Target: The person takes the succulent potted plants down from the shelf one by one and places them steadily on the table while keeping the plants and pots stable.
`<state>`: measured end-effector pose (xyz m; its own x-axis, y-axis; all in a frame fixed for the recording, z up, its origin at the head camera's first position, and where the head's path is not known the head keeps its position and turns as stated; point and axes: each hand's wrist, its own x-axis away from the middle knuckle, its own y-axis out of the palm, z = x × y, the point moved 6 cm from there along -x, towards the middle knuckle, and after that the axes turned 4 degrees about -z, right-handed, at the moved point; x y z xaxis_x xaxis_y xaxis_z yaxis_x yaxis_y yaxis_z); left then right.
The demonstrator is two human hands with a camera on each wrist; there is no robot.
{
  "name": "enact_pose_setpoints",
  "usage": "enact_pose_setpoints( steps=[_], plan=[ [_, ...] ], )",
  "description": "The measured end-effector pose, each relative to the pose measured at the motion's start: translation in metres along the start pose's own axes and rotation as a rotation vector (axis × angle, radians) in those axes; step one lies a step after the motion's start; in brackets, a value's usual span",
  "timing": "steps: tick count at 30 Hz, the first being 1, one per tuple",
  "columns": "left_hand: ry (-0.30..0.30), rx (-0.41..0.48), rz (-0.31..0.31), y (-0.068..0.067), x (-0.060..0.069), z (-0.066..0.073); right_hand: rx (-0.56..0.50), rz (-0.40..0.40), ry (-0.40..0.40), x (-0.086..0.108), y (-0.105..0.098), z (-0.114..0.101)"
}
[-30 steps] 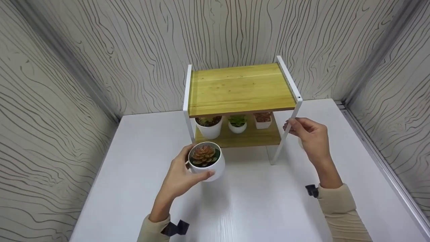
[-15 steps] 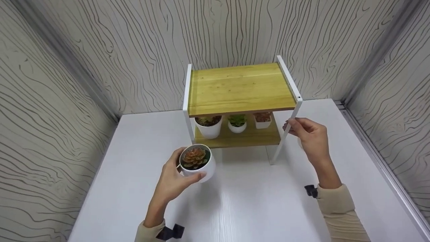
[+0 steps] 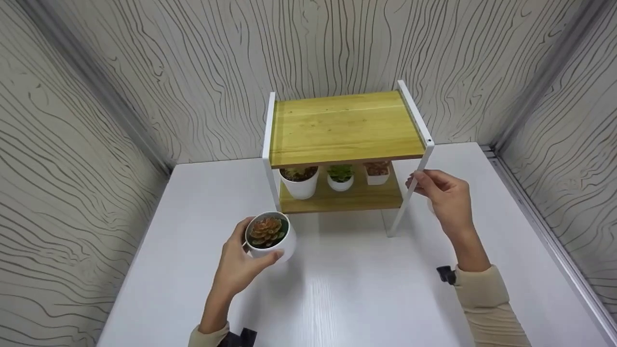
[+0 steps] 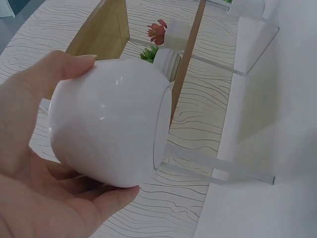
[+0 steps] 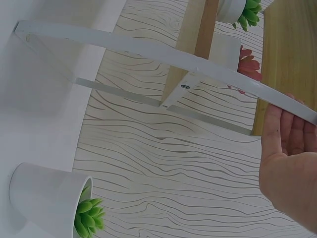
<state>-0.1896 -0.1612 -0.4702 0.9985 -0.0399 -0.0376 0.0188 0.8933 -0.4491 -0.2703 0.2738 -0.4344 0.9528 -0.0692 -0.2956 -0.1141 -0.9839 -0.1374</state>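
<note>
My left hand grips a round white pot with an orange-brown succulent in it. The pot is tilted slightly and held in front of the shelf's left leg. Seen from the left wrist, the pot's smooth wall sits between thumb and fingers. My right hand pinches the right front leg of a two-tier shelf. In the right wrist view the fingers lie at the white frame. The shelf has a wooden top board and a lower board.
On the lower board stand a large white pot, a small pot with a green plant and a square pot. Another white pot with a green succulent stands right of the shelf. Patterned walls enclose the white table.
My left hand has carried the succulent pot left and slightly toward me, away from the shelf. The right hand stays at the shelf leg.
</note>
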Motion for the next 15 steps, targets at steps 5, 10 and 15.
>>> enact_pose_setpoints(
  steps=[5,10,15],
  plan=[
    [-0.011,-0.050,0.022,-0.005,0.000,-0.005,-0.010,-0.001,-0.006,-0.001,0.001,0.000],
    [-0.042,-0.085,0.044,-0.011,0.000,-0.014,-0.012,-0.004,-0.003,-0.001,0.001,0.000],
    [-0.070,-0.105,0.060,-0.014,-0.003,-0.024,-0.010,-0.005,0.005,0.000,0.000,0.000]
  ],
)
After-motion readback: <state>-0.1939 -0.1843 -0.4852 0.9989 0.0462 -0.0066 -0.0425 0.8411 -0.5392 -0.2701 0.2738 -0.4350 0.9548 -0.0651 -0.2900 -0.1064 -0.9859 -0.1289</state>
